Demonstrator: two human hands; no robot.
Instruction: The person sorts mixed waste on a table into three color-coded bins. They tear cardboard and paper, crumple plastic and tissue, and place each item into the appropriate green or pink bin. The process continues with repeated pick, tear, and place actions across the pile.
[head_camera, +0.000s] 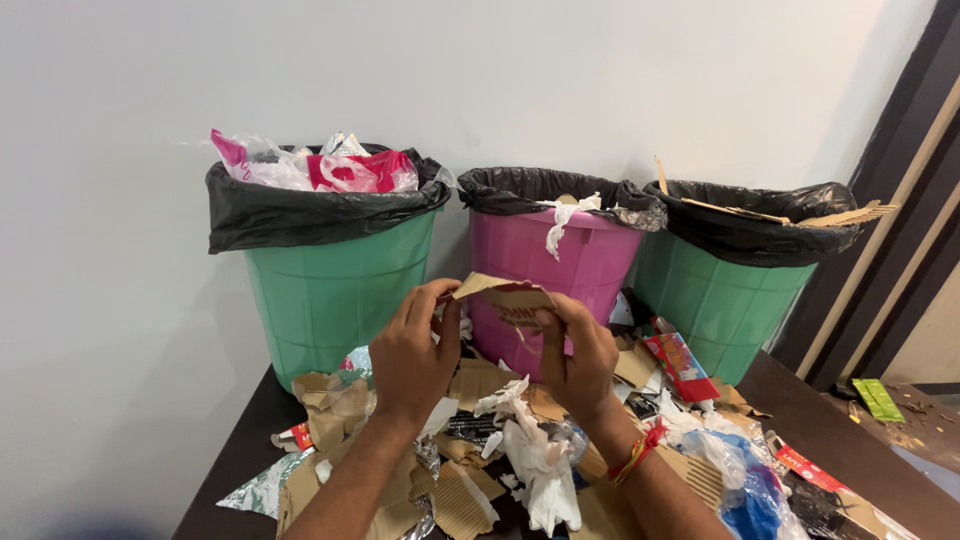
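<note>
Both of my hands hold one torn piece of brown cardboard (497, 293) up in front of the pink bin (590, 260). My left hand (413, 352) pinches its left end and my right hand (577, 355), with a red thread at the wrist, grips its right end. Under my hands lies a heap of mixed scraps (520, 450): torn cardboard, white tissue, foil and plastic wrappers. The pink bin has a black liner with a bit of white paper over its rim.
A green bin (330, 290) on the left holds pink and clear plastic bags. A second green bin (735, 300) on the right holds flat wooden pieces. All stand against a white wall on a dark table (800, 410). A blue bag (750, 495) lies at right.
</note>
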